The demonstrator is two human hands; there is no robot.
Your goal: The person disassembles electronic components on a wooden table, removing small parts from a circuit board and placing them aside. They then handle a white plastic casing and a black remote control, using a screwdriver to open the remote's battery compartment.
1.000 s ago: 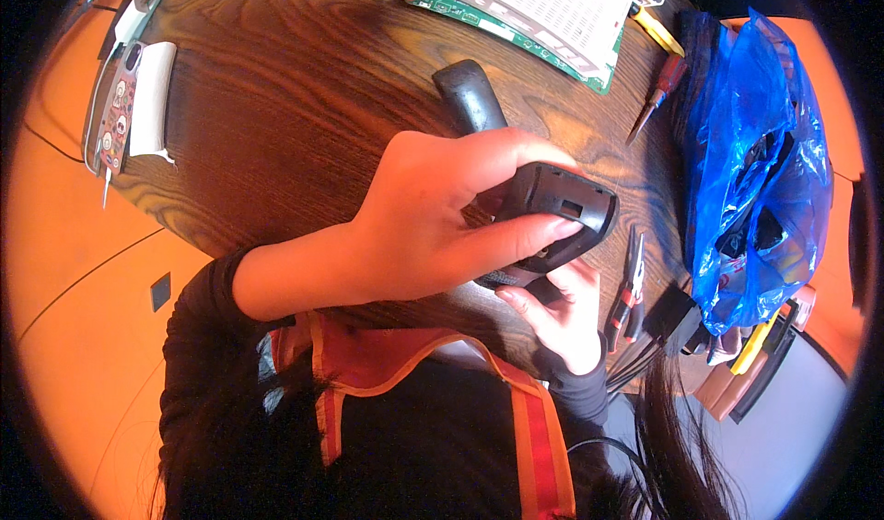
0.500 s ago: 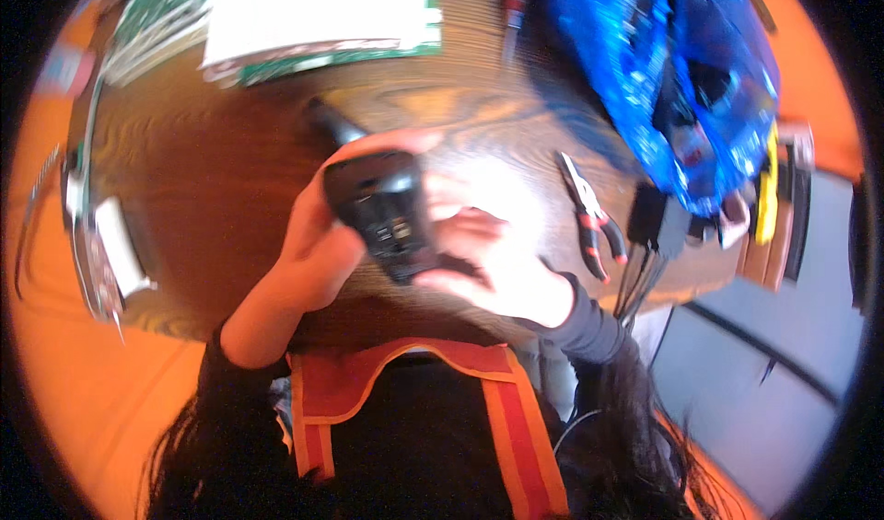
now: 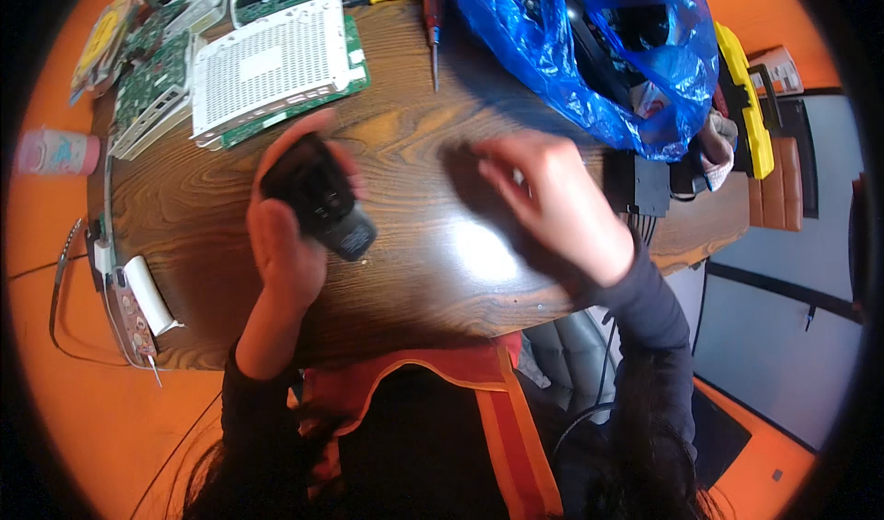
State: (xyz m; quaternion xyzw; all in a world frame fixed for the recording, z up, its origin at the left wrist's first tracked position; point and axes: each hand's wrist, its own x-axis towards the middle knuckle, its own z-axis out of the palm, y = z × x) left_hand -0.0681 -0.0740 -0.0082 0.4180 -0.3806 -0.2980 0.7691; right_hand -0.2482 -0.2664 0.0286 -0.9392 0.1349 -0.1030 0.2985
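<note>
My left hand point(image 3: 285, 230) is wrapped around a black plastic device point(image 3: 318, 193) with an open recess on its upper face. Its exact kind is unclear, and its lower end points toward my right side. On the right, my right hand point(image 3: 562, 198) is held over the table, apart from the device, with fingers curled and thumb drawn toward them. Motion blurs its fingertips, and whatever they may hold cannot be made out. No pliers are visible now; the right hand covers roughly where they lay.
A white perforated metal case point(image 3: 267, 64) rests on green circuit boards point(image 3: 152, 106) at the far left. A red-handled screwdriver point(image 3: 433, 32) lies beside a blue plastic bag point(image 3: 589, 78). A black box with cables point(image 3: 637, 184) sits at the right; a white cylinder point(image 3: 147, 294) lies at left.
My hands have parted: the right hand released the black device and moved right. My left hand keeps the device, now farther left. The view has shifted, and the red-handled pliers are no longer visible.
</note>
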